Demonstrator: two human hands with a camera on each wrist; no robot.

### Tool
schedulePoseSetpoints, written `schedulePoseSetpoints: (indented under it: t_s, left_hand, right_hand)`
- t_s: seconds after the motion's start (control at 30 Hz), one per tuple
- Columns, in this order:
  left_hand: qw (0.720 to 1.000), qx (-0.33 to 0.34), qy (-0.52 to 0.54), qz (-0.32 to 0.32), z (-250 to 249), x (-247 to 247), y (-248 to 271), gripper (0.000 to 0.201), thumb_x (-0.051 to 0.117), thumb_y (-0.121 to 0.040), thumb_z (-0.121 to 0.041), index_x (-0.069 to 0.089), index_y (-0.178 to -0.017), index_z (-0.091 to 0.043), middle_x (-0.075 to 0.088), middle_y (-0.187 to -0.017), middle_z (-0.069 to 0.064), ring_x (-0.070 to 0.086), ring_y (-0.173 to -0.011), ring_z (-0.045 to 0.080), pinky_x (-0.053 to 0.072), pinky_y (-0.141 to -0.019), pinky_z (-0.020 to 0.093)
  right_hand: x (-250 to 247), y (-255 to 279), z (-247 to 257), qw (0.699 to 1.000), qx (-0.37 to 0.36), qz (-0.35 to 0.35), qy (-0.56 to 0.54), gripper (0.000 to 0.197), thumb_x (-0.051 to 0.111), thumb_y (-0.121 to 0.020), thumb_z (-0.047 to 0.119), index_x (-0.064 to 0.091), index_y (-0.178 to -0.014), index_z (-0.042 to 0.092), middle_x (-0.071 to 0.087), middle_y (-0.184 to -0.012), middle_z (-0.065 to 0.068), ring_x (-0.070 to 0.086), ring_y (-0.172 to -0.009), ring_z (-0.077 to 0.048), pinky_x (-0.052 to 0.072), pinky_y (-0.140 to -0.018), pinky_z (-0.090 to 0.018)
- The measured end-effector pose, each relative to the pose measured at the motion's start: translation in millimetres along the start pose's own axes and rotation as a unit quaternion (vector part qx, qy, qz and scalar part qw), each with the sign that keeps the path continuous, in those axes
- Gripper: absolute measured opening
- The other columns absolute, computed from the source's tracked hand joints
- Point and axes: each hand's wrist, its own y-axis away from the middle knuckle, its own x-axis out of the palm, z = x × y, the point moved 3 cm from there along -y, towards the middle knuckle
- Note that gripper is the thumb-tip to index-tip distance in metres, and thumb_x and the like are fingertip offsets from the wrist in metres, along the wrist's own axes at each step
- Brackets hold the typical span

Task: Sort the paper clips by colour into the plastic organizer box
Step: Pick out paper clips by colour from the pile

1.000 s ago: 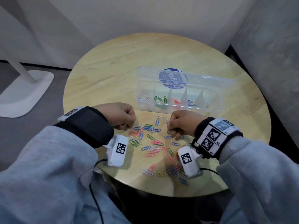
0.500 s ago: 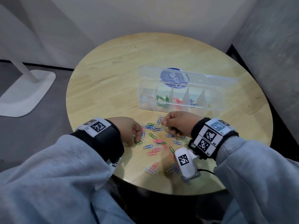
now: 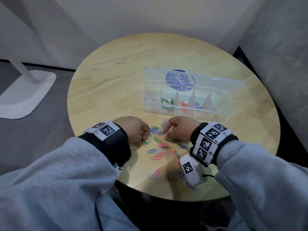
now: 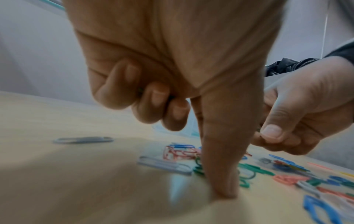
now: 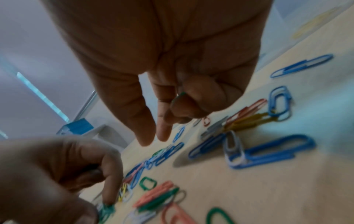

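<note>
Round table [image 3: 116, 67]: one organizer box [image 3: 191, 97], two hands.

Two hands over scattered clips on a round table.
The left hand [image 3: 133, 129] and right hand [image 3: 180, 129] hover, fingers curled, above the coloured paper clips [image 3: 162, 149] near the round wooden table's [image 3: 116, 77] front edge; the clear plastic organizer box [image 3: 191, 97] stands open behind them.
</note>
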Motion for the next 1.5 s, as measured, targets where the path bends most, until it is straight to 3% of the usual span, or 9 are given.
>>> schedulePoseSetpoints:
  t_s: [0.23,0.6,0.73,0.87,1.03,1.2,1.33,1.43,1.5]
  left_hand:
    - [1.000,-0.005,-0.008,0.017,-4,0,0,0.015,0.069,-0.075,-0.021,0.061,-0.084,-0.030,0.053,-0.083,-0.006,0.048,-0.077,0.016,0.032,-0.055,0.023]
    - [0.999,-0.026,-0.005,0.028,-4,3,-2,0.011,0.069,-0.072,-0.018,0.059,-0.070,-0.022,0.051,-0.060,-0.006,0.049,-0.066,0.016,0.032,-0.051,0.019]
    - [0.998,-0.029,0.053,0.026,-2,4,2,0.010,0.065,-0.070,-0.017,0.058,-0.063,-0.020,0.053,-0.058,-0.005,0.048,-0.063,0.017,0.038,-0.059,0.022]
    - [0.980,-0.021,0.196,0.014,10,-17,10,0.016,0.067,-0.072,-0.024,0.057,-0.060,-0.019,0.051,-0.057,-0.005,0.043,-0.054,0.012,0.037,-0.057,0.023]
    - [0.834,-0.043,0.545,-0.067,19,-48,17,0.028,0.050,-0.086,-0.004,0.049,-0.060,-0.013,0.043,-0.047,-0.003,0.033,-0.037,0.005,0.026,-0.036,0.011]
    - [0.693,-0.036,0.712,-0.107,33,-60,24,0.026,0.040,-0.089,-0.008,0.045,-0.065,-0.014,0.045,-0.062,0.001,0.040,-0.038,0.006,0.030,-0.037,0.010]
    - [0.649,-0.044,0.755,-0.085,34,-62,25,0.026,0.036,-0.088,-0.014,0.043,-0.063,-0.016,0.047,-0.057,-0.001,0.041,-0.039,0.008,0.032,-0.036,0.011]
    - [0.641,-0.047,0.763,-0.075,32,-62,25,0.027,0.034,-0.087,-0.015,0.042,-0.061,-0.015,0.047,-0.058,0.001,0.042,-0.040,0.008,0.034,-0.037,0.011]
    - [0.639,-0.051,0.764,-0.069,31,-61,22,0.028,0.033,-0.087,-0.015,0.041,-0.060,-0.015,0.046,-0.059,0.001,0.042,-0.040,0.009,0.034,-0.036,0.012]
  right_hand:
    - [21,-1,20,0.983,-0.066,0.014,0.169,0.015,0.068,-0.078,0.023,0.060,-0.090,0.023,0.045,-0.072,0.011,0.049,-0.078,-0.015,0.038,-0.062,-0.023]
    - [20,-2,18,0.983,-0.042,0.016,0.181,0.028,0.063,-0.078,0.015,0.047,-0.055,0.018,0.050,-0.058,0.003,0.050,-0.066,-0.020,0.042,-0.057,-0.023]
    - [-2,-3,5,1.000,-0.004,0.025,-0.005,0.021,0.067,-0.073,0.012,0.053,-0.059,0.019,0.058,-0.065,-0.005,0.047,-0.056,-0.020,0.041,-0.057,-0.027]
    - [-16,-7,-8,0.968,0.023,0.047,-0.247,0.027,0.057,-0.083,-0.001,0.050,-0.060,0.012,0.048,-0.058,-0.008,0.035,-0.046,-0.017,0.028,-0.043,-0.021]
    - [-14,-5,-9,0.880,0.033,0.045,-0.472,0.024,0.039,-0.090,-0.010,0.049,-0.076,0.007,0.043,-0.063,-0.008,0.047,-0.038,-0.011,0.040,-0.036,-0.015]
    - [-6,-9,0,0.887,0.056,0.040,-0.457,0.030,0.028,-0.090,-0.003,0.050,-0.071,0.003,0.040,-0.064,-0.009,0.048,-0.041,-0.015,0.042,-0.038,-0.017]
    - [-4,-13,14,0.932,0.078,0.047,-0.351,0.028,0.035,-0.093,0.008,0.046,-0.067,0.007,0.038,-0.062,-0.006,0.039,-0.049,-0.015,0.034,-0.035,-0.015]
    - [-6,-18,25,0.998,0.020,0.013,-0.060,0.014,0.054,-0.090,0.023,0.057,-0.082,0.012,0.049,-0.064,-0.002,0.044,-0.055,-0.016,0.040,-0.051,-0.021]
    - [-6,-18,33,0.993,-0.019,-0.017,0.116,0.017,0.056,-0.087,0.025,0.063,-0.097,0.013,0.057,-0.079,0.001,0.053,-0.067,-0.016,0.037,-0.055,-0.022]
